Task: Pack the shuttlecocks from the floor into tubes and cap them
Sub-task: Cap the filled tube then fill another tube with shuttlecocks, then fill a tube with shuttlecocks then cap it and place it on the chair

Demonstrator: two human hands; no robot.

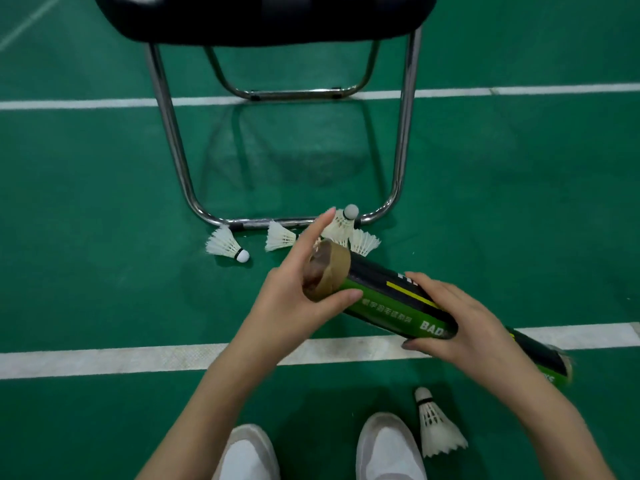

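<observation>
Nearest the camera are two white shoes [389,448] planted on the green court floor [86,202], and just beside the right one a lone shuttlecock [437,429] lies cork-end away from the viewer. Largest of the rest is the black-seated chair [263,19] with its chrome frame, standing across a white court line [104,358] from the feet. Next in size is the task's main thing, a long green-and-black tube [391,299], held off the floor at a slant between both hands. The right hand [467,327] wraps its fingers round the tube's middle, thumb under and fingers over. The left hand [294,289] holds the far end, where a brownish cap [329,271] sits; thumb and curled fingers pinch the cap's rim while the forefinger points straight out. Whether the cap is going on or coming off cannot be told. The tube looks like thin card: light, stiff along its length but easily dented, so a loose wrap round the middle suits it better than a squeeze, and the cap is best turned by its rim. Smaller are the shuttlecocks [225,244] scattered by the chair's front rail, some hidden behind the left hand. They are feather-light and fragile; the feather skirt crushes easily, so each should be taken by the firm cork.
</observation>
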